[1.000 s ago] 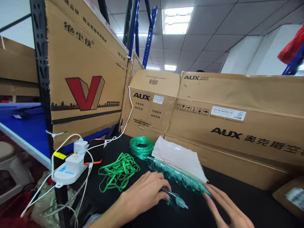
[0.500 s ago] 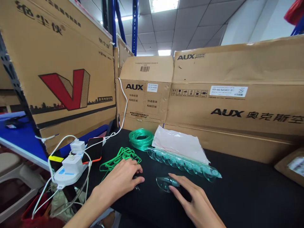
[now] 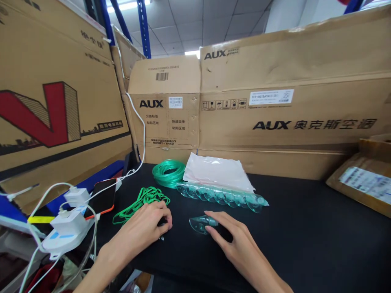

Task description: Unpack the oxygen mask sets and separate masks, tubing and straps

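A clear green plastic face mask lies on the black tabletop, its narrow end between the thumb and fingers of my right hand. My left hand is lowered to the table on the left, fingers curled and thumb drawn in. Small shiny metal pieces show just under its thumb; whatever the fingertips pinch is hidden. Behind that hand lies a loose bundle of green elastic straps. A nested row of similar clear green masks stretches across the table beyond both hands.
Coiled green tubing and a stack of white plastic bags stand behind the masks. To the left are a phone and a power strip with white cables. Cardboard panels wall the back; a taped parcel sits right.
The view has turned right and slightly down. My left thumb and fingers have closed together over the metal pieces. My right hand keeps its hold on the mask.
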A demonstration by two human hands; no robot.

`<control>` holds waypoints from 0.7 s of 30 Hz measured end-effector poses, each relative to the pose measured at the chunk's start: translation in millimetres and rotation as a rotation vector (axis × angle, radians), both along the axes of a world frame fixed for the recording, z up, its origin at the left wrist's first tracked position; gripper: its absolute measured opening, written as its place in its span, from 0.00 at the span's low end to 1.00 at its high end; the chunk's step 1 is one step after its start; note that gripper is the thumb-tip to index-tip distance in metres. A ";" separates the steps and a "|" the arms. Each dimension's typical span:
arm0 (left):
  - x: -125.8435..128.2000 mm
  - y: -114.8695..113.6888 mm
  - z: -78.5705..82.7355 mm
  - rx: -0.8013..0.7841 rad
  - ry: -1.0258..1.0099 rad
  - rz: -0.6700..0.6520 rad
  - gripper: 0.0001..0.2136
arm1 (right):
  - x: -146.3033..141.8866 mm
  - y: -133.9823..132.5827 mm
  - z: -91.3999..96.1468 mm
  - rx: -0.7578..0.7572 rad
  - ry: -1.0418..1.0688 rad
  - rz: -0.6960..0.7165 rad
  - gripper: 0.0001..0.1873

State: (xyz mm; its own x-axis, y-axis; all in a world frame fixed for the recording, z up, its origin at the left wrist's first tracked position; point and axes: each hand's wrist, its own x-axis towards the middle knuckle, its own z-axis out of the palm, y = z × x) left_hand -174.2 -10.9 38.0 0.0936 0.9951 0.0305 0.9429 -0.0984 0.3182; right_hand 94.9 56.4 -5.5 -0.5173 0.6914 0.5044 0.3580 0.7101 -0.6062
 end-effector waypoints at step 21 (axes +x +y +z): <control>46.1 6.0 -21.4 0.017 -0.292 -0.101 0.04 | 2.0 2.6 -1.9 -0.226 -0.042 -0.209 0.16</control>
